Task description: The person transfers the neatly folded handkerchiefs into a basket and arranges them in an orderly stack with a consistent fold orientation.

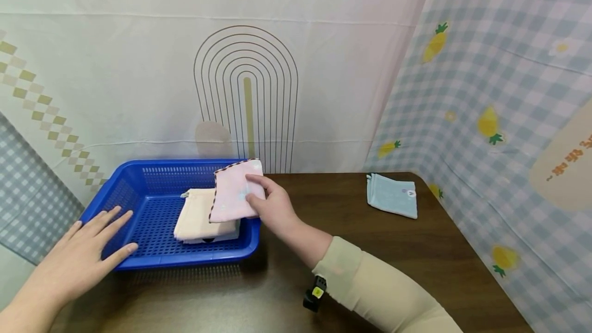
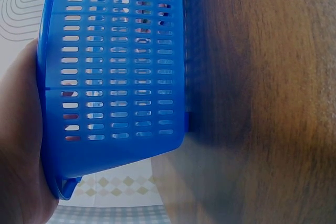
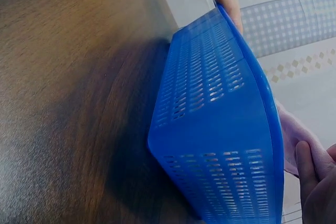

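Note:
My right hand pinches a folded pink towel with a dark striped edge, over the right end of a blue plastic basket. In the right wrist view, the thumb presses on the pink cloth just past the rim. Below the pink towel, a folded cream towel lies in the basket on top of another pale cloth, partly covered. My left hand rests with spread, straight fingers on the basket's left front rim. From the left wrist, the slotted basket wall fills the middle.
A folded light blue towel lies at the back right of the dark wooden table. Behind stands a white patterned curtain, and a checked cloth with pineapples hangs along the right side.

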A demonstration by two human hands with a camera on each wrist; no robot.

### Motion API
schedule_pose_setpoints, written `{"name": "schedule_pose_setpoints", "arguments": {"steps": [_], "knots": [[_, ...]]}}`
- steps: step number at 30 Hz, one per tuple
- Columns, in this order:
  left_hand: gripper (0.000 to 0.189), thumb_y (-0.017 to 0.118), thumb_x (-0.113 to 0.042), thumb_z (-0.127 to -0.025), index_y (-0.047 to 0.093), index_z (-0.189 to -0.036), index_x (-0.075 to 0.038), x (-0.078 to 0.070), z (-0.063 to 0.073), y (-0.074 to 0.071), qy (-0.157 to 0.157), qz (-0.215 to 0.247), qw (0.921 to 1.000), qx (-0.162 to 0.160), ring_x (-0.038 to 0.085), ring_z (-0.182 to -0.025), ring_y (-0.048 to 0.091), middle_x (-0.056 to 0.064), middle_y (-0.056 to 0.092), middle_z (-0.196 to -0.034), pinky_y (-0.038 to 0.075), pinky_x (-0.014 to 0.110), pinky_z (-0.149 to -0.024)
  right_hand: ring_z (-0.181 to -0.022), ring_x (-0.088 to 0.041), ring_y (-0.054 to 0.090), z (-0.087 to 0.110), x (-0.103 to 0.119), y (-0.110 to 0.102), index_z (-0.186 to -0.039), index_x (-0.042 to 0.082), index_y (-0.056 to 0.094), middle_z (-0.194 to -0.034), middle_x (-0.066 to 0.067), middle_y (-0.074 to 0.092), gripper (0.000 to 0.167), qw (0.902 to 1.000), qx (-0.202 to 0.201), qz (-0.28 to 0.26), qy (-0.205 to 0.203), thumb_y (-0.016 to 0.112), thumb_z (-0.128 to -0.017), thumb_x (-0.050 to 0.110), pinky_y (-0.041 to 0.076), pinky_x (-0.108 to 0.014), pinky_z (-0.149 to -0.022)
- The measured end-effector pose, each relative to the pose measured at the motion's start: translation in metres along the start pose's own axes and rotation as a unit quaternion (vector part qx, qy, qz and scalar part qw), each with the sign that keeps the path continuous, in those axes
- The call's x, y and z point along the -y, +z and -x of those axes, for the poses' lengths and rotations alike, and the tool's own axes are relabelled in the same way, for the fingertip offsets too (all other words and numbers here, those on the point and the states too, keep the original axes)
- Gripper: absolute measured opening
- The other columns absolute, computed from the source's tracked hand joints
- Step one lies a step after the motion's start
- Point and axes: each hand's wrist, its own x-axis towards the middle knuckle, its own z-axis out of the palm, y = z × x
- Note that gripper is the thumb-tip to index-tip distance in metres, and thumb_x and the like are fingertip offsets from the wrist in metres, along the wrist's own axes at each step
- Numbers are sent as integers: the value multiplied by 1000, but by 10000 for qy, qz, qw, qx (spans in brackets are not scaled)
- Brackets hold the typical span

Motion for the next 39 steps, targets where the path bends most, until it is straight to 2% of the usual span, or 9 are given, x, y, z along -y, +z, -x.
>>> {"name": "schedule_pose_setpoints", "arguments": {"steps": [5,16,23,30,39], "knots": [[82,52,-61,-95,34,-154,-8,-1,0,0,-9,14,10000,15,54,-138,27,30,28,-155,-25,50,-112,-107,-19,58,-1,2,6,-126,20,70,-132,-10,61,41,9997,-12,262,20,70,-88,5,53,-25,-86],[81,54,-61,-95,36,-153,-8,-1,1,-1,15,-7,10000,-96,54,-137,28,29,30,-155,-25,48,-112,-109,-18,55,-3,9,20,-128,23,69,-132,-9,61,42,9988,165,466,46,69,-89,7,50,-29,-92],[80,55,-60,-94,37,-153,-9,-1,2,-1,58,4,9998,-175,53,-138,29,28,31,-154,-25,46,-113,-107,-17,56,-4,11,28,-129,22,68,-132,-7,61,44,9976,255,641,-63,69,-88,7,51,-25,-88],[81,54,-61,-94,35,-154,-9,-1,1,-1,53,-13,9999,-151,53,-139,27,29,31,-154,-26,45,-112,-113,-13,53,-7,14,36,-133,23,65,-141,-4,57,46,9962,423,759,101,69,-90,8,51,-26,-88],[81,56,-59,-95,34,-155,-10,0,2,-1,106,-34,9997,-221,53,-139,28,28,32,-154,-25,44,-112,-113,-10,53,-11,15,48,-134,26,64,-141,0,57,50,9932,487,1052,127,70,-88,8,49,-25,-89]]}}
